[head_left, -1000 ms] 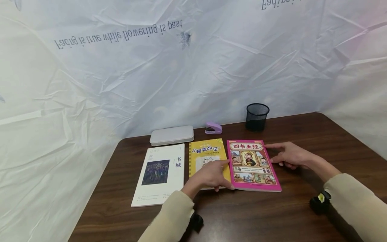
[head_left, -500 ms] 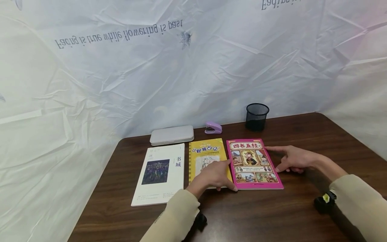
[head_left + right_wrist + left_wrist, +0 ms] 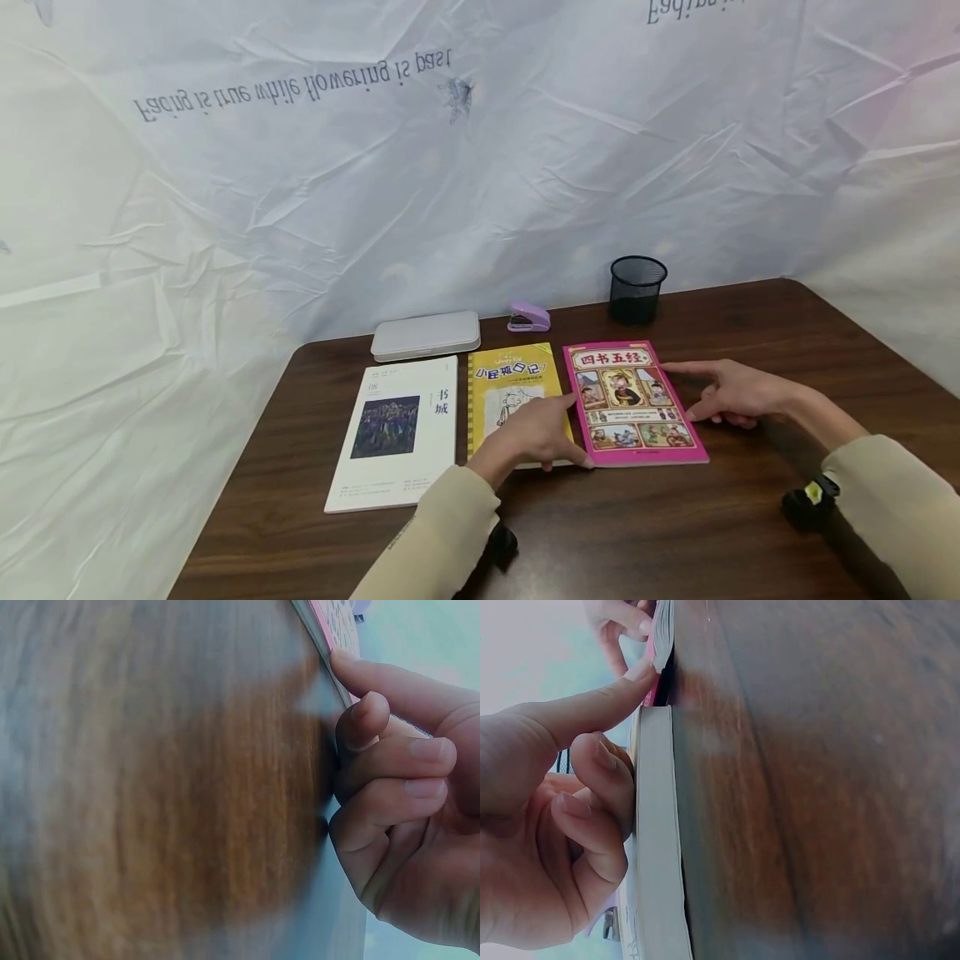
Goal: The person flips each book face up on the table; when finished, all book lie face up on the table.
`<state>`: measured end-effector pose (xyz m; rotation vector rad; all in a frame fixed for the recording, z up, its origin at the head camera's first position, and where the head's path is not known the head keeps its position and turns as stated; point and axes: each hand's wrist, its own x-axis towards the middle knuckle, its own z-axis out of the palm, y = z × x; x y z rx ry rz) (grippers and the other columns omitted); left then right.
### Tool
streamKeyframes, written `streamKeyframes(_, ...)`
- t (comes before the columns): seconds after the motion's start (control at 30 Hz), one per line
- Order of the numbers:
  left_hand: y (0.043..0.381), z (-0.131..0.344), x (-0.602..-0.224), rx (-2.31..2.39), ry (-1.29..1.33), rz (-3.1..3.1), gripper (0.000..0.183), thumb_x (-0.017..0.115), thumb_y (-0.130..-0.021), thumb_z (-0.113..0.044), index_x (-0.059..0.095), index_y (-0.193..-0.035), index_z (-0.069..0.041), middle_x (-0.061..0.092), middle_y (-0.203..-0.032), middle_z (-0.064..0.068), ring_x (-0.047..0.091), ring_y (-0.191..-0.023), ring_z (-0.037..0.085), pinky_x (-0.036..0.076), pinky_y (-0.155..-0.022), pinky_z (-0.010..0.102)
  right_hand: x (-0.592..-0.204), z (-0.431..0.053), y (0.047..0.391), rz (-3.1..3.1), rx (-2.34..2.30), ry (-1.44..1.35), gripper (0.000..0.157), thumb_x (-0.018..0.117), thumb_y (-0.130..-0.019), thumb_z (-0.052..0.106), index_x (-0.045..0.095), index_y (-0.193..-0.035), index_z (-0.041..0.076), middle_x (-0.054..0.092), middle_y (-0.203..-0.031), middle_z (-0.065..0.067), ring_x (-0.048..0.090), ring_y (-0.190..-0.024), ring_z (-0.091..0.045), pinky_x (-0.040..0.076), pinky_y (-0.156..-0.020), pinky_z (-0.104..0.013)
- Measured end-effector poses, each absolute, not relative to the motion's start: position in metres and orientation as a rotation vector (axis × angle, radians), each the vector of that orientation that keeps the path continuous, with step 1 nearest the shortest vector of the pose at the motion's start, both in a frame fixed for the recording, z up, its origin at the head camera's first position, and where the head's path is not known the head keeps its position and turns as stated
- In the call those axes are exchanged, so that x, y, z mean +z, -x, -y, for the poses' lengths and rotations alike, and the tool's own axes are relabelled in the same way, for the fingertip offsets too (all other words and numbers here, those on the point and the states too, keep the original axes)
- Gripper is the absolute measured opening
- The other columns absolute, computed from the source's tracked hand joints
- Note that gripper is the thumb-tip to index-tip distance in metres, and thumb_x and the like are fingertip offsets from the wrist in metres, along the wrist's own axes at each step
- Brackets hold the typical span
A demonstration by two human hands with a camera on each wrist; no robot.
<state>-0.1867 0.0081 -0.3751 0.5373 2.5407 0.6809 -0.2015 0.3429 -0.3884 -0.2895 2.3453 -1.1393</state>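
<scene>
In the head view a pink comic-style book (image 3: 633,404) lies face up at the right end of a row of books. My left hand (image 3: 531,429) reaches over the yellow book (image 3: 517,367), thumb and index finger spread and touching the pink book's left edge. The left wrist view shows that thumb at the page edges of the pink book (image 3: 663,634), the other fingers bent beside the yellow book (image 3: 658,825). Against the pink book's right edge rest the thumb and index fingertip of my right hand (image 3: 746,393); its remaining fingers are bent under.
A white book (image 3: 431,450) lies left of the yellow one. Behind the row are a pale flat case (image 3: 426,335), a purple stapler (image 3: 529,317) and a black mesh pen cup (image 3: 637,292). A white printed sheet (image 3: 375,192) hangs behind the dark wooden table (image 3: 637,542).
The pink book has shifted slightly right and away from me, with both hands moving along at its edges. The white and yellow books stay where they were.
</scene>
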Motion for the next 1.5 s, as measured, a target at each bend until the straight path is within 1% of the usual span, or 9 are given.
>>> streamKeyframes(0.13,0.187,-0.011,-0.376,0.702,-0.551,-2.546,0.103,0.096,-0.078,-0.036,0.041,-0.164,-0.021,0.064,-0.143,0.013,0.06,-0.045,0.016,0.051,-0.056,0.026,-0.387,-0.345,0.202,-2.352,-1.136,0.291,0.089,0.075,-0.098,0.022,0.023,-0.166,-0.002,0.06,-0.07,-0.006,0.047,-0.048,-0.012,0.042,-0.045,-0.026)
streamKeyframes(0.33,0.187,-0.015,-0.377,0.723,-0.534,-2.542,0.095,0.095,-0.079,-0.036,0.047,-0.159,-0.022,0.065,-0.136,0.009,0.06,-0.048,0.017,0.051,-0.054,0.028,-0.387,-0.346,0.202,-2.366,-1.137,0.278,0.086,0.075,-0.098,0.023,0.026,-0.165,-0.002,0.059,-0.07,-0.006,0.047,-0.048,-0.012,0.043,-0.046,-0.027)
streamKeyframes(0.53,0.187,-0.018,-0.375,0.711,-0.472,-2.538,0.099,0.095,-0.079,-0.039,0.044,-0.162,-0.024,0.064,-0.138,0.01,0.06,-0.051,0.018,0.05,-0.054,0.029,-0.388,-0.348,0.203,-2.363,-1.14,0.238,0.085,0.074,-0.099,0.023,0.027,-0.166,0.001,0.06,-0.07,-0.006,0.047,-0.048,-0.013,0.042,-0.046,-0.026)
streamKeyframes(0.73,0.187,-0.019,-0.374,0.712,-0.445,-2.531,0.1,0.096,-0.078,-0.04,0.043,-0.162,-0.026,0.063,-0.138,0.009,0.061,-0.053,0.018,0.051,-0.053,0.029,-0.388,-0.35,0.205,-2.346,-1.13,0.264,0.086,0.074,-0.099,0.023,0.025,-0.166,0.001,0.06,-0.07,-0.007,0.048,-0.049,-0.012,0.043,-0.046,-0.025)
streamKeyframes(0.9,0.187,-0.019,-0.374,0.705,-0.442,-2.539,0.099,0.095,-0.078,-0.041,0.043,-0.162,-0.026,0.063,-0.138,0.008,0.06,-0.053,0.018,0.051,-0.053,0.029,-0.389,-0.353,0.207,-2.318,-1.133,0.281,0.088,0.074,-0.099,0.022,0.023,-0.167,0.001,0.06,-0.071,-0.007,0.048,-0.048,-0.012,0.044,-0.046,-0.025)
streamKeyframes(1.1,0.187,-0.02,-0.376,0.683,-0.473,-2.566,0.103,0.095,-0.078,-0.043,0.041,-0.163,-0.023,0.064,-0.143,0.01,0.062,-0.049,0.018,0.05,-0.06,0.027,-0.39,-0.356,0.209,-2.289,-1.147,0.264,0.089,0.073,-0.099,0.021,0.019,-0.168,0.004,0.057,-0.068,-0.004,0.046,-0.048,-0.01,0.042,-0.046,-0.025)
streamKeyframes(1.2,0.187,-0.02,-0.377,0.68,-0.469,-2.572,0.103,0.095,-0.078,-0.043,0.041,-0.163,-0.024,0.064,-0.142,0.009,0.062,-0.049,0.017,0.049,-0.063,0.026,-0.39,-0.356,0.21,-2.289,-1.146,0.249,0.09,0.074,-0.099,0.021,0.019,-0.169,0.005,0.055,-0.066,-0.003,0.045,-0.048,-0.01,0.041,-0.045,-0.025)
streamKeyframes(1.4,0.187,-0.021,-0.377,0.708,-0.449,-2.566,0.102,0.095,-0.078,-0.04,0.042,-0.163,-0.024,0.063,-0.144,0.009,0.062,-0.049,0.017,0.05,-0.062,0.026,-0.389,-0.357,0.21,-2.292,-1.14,0.255,0.09,0.074,-0.099,0.022,0.019,-0.168,0.004,0.054,-0.065,-0.002,0.044,-0.046,-0.01,0.041,-0.045,-0.024)
streamKeyframes(1.5,0.187,-0.022,-0.377,0.701,-0.444,-2.569,0.101,0.095,-0.078,-0.04,0.042,-0.163,-0.025,0.065,-0.141,0.008,0.062,-0.048,0.017,0.05,-0.061,0.026,-0.389,-0.357,0.21,-2.291,-1.141,0.256,0.09,0.074,-0.099,0.022,0.019,-0.168,0.003,0.054,-0.065,-0.002,0.044,-0.046,-0.009,0.041,-0.045,-0.024)
